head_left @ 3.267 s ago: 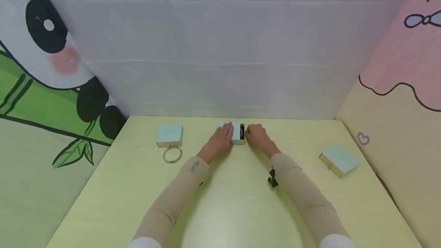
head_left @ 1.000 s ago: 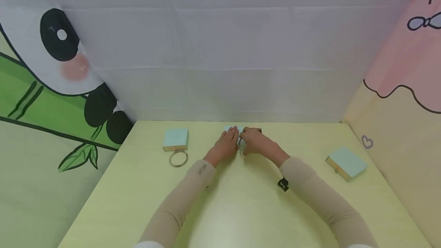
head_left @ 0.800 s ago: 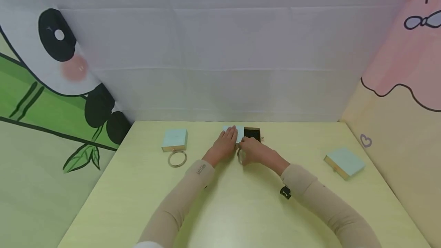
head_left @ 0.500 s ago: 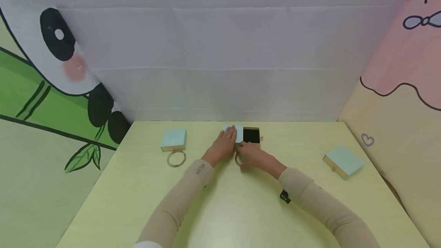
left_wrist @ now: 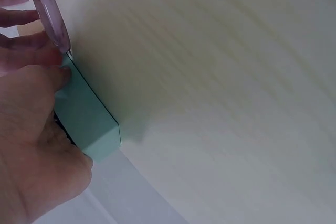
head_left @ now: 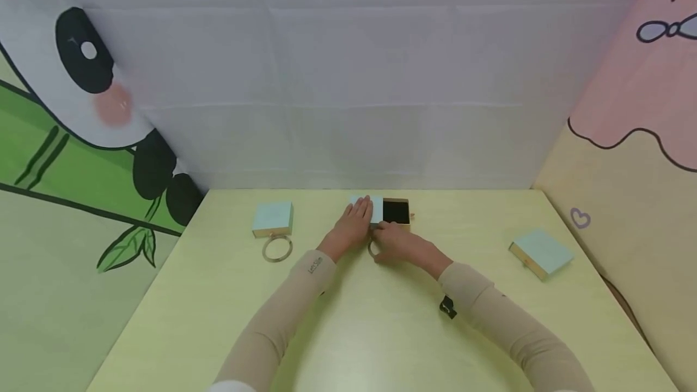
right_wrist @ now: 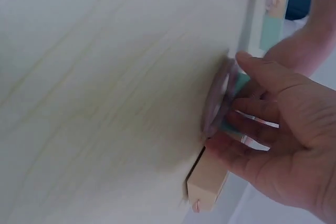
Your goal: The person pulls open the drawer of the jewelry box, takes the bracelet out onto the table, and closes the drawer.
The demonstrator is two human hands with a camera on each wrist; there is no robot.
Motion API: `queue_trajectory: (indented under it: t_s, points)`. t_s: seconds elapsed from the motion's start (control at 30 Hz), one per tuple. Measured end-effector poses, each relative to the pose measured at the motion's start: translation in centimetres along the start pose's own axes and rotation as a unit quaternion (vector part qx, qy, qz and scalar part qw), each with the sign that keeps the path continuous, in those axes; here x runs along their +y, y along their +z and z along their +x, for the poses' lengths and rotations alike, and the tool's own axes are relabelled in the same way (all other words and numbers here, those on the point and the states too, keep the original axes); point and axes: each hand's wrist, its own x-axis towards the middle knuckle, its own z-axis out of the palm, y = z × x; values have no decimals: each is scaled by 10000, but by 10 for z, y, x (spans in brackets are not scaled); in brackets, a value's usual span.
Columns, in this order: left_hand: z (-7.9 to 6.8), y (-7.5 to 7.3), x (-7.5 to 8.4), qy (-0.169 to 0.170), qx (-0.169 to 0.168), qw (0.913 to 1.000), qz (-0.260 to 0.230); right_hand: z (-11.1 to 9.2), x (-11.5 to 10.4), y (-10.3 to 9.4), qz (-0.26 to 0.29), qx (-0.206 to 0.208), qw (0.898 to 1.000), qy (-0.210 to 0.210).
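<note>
At the back middle of the table lies a pale blue drawer-style jewelry box (head_left: pixel 377 213), its black-lined tray (head_left: pixel 396 212) pulled out to the right. My left hand (head_left: pixel 351 228) holds the blue sleeve down, fingers across the top. The left wrist view shows its thumb on the box's near side. Just in front of the box, my right hand (head_left: pixel 400 242) holds a bangle (right_wrist: pixel 212 100) between thumb and fingers. That bangle stands on edge against the box's front side, partly hidden by the hand in the head view.
To the left sits another pale blue box (head_left: pixel 272 216) with a second bangle (head_left: pixel 278 249) lying in front of it. A third pale blue box (head_left: pixel 541 251) lies at an angle on the right. A pale wall (head_left: pixel 348 138) rises behind the table's back edge.
The tray has slid from barely out to well out to the right. My right hand has left the tray's end, taken the bangle, and brought it in front of the box.
</note>
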Motion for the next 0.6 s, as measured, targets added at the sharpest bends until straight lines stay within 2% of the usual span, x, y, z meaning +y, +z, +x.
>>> queue_trajectory:
  t_s: [0.07,0.13,0.2,0.27,0.33,0.4,0.5,0.6]
  points:
    - [1,-1,0,-4,9,10000,11,-2,6,-7,303,218,9993,-70]
    - [2,-2,1,7,24,10000,39,-5,16,-14,674,596,9959,63]
    - [3,0,1,21,11,10000,39,-8,31,-20,974,1030,9891,412]
    - [5,2,2,41,37,10000,17,-11,49,-24,1051,1257,9826,873]
    - [5,2,2,48,31,10000,-32,-13,66,-26,933,1196,9802,1275]
    - [5,2,2,58,0,10000,-48,-14,78,-25,859,920,9798,1556]
    - [5,1,2,57,21,10000,-47,-10,88,-23,983,571,9782,1736]
    - [6,1,3,73,73,9999,-64,-5,91,-19,1138,490,9757,1805]
